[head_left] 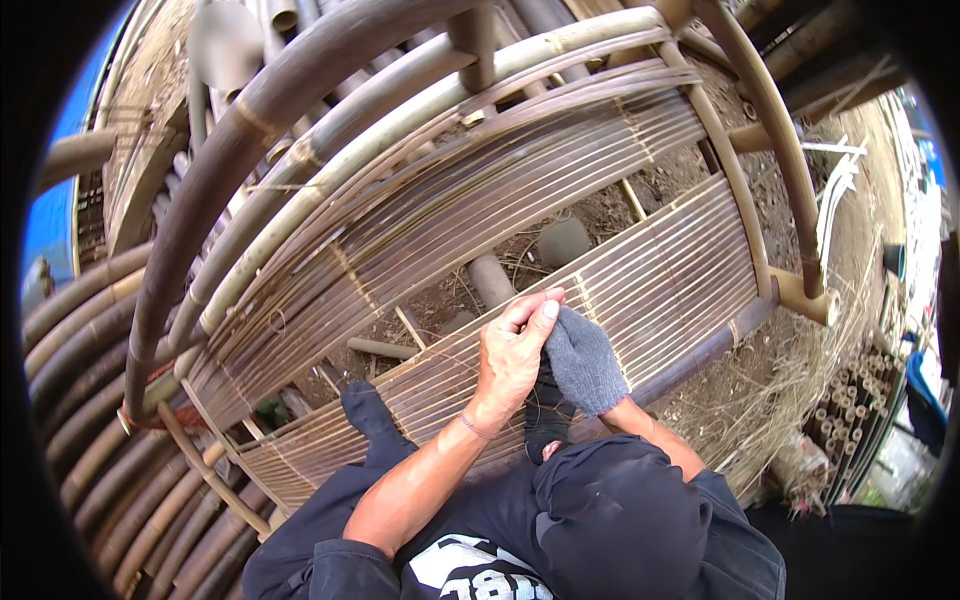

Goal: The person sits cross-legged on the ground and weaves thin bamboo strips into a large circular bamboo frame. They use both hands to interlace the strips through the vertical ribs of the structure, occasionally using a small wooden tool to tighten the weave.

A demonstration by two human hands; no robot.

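Observation:
My bare left hand (512,345) and my right hand (588,362), in a grey knitted glove, meet over the slatted bamboo seat (680,270). The left hand's thumb and fingers are pinched together at the inner edge of the near slat panel. Curled closed beside it, the gloved hand touches the left fingertips. Whatever they grip is too small or hidden to make out. Thin strands hang below the hands, near my dark-covered foot (548,425). My other foot (368,408) rests on the slats to the left.
Thick curved bamboo poles (265,110) form the bench's back, and an arm pole (790,150) rises at right. Through the gap between the slat panels show a rounded stone (563,242) and a bamboo post (490,282). Stacked bamboo poles (100,360) lie left; cut bamboo pieces (848,405) lie right.

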